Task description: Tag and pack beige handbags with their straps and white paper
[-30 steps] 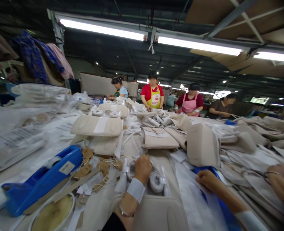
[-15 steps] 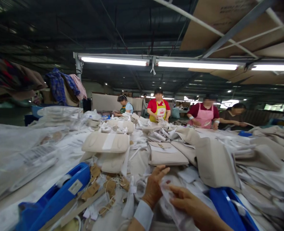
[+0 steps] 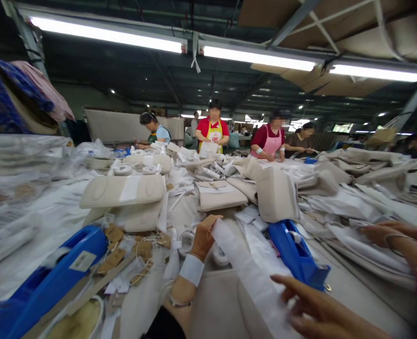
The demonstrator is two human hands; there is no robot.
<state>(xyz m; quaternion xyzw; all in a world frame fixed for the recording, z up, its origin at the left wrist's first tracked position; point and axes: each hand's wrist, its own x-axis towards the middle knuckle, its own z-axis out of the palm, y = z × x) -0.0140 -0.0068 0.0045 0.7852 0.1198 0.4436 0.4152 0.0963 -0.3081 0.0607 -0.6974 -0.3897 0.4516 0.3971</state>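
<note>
My left hand, with a white band round the wrist, pinches the upper end of a long white translucent strip. The strip runs down to the right over a beige bag piece. Beside its lower end is my right hand, fingers spread and slightly blurred. A roll of white wrapped material sits just right of my left wrist. Beyond my hands lies a beige bag with a flap.
Blue tape dispensers stand at left and right. Brown tags with strings lie by the left one. Another person's hands touch beige pieces at right. Several people work across the table.
The view has shifted right and down. The white strip is now stretched out long between my hands, which are farther apart. Another person's hands have come into view at the right.
</note>
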